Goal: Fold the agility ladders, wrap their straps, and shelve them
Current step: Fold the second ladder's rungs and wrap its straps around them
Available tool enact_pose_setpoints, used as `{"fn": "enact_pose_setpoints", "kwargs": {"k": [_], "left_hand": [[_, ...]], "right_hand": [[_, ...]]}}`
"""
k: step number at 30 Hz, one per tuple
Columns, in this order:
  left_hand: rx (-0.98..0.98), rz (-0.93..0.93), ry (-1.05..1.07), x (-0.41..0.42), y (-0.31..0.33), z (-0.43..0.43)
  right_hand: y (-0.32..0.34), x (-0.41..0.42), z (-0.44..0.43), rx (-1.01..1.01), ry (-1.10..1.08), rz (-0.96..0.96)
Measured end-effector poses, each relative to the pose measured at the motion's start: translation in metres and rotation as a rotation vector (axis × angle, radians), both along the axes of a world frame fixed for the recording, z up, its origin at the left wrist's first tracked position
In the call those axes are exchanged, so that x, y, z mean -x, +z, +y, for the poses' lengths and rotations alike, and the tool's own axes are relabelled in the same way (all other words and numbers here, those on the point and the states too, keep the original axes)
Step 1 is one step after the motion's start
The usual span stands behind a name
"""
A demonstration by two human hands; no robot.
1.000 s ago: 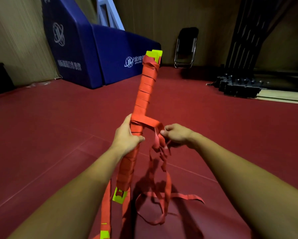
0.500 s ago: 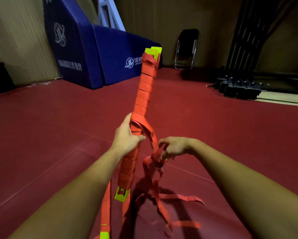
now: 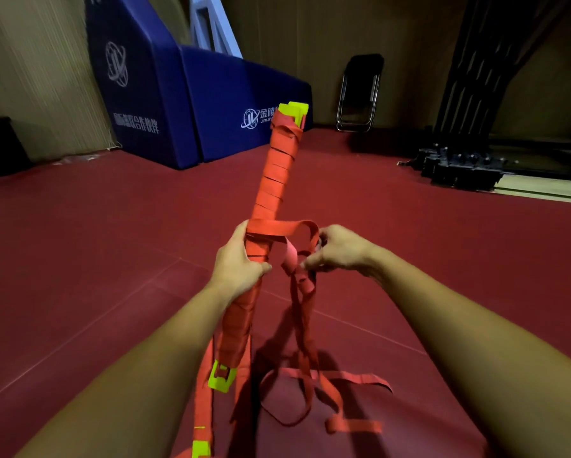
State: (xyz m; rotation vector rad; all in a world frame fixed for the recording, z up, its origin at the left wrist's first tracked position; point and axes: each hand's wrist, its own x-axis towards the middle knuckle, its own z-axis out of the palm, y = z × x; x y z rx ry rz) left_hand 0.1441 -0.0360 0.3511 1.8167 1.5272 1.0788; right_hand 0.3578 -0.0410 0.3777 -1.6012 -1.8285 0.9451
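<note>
Agility ladder (image 3: 277, 180), folded into a long narrow bundle and bound in turns of its red strap (image 3: 302, 325), is held in the air above the red floor (image 3: 79, 259). Its long axis runs from low and near, beside the left forearm, up and away, leaning slightly right. The far end, with yellow-green rung tips, points toward the blue pads (image 3: 211, 104) by the wall, and the near end hangs toward the floor. The left hand (image 3: 239, 266) grips the bundle round its middle, fingers curled about it. The right hand (image 3: 340, 249), just right of the bundle, pinches the loose strap, which loops across from the bundle and trails down in coils on the floor. A folding chair (image 3: 360, 94) leans at the far wall
</note>
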Motion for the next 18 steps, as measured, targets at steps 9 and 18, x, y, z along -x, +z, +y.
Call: {"fn": "enact_pose_setpoints", "kwargs": {"k": [9, 18], "left_hand": [[0.040, 0.010, 0.072, 0.006, -0.005, 0.003], [0.071, 0.002, 0.064, 0.005, -0.006, 0.002]], "right_hand": [[0.017, 0.001, 0.001, -0.145, -0.202, 0.217], [0.016, 0.002, -0.004, -0.078, -0.225, 0.281]]}}
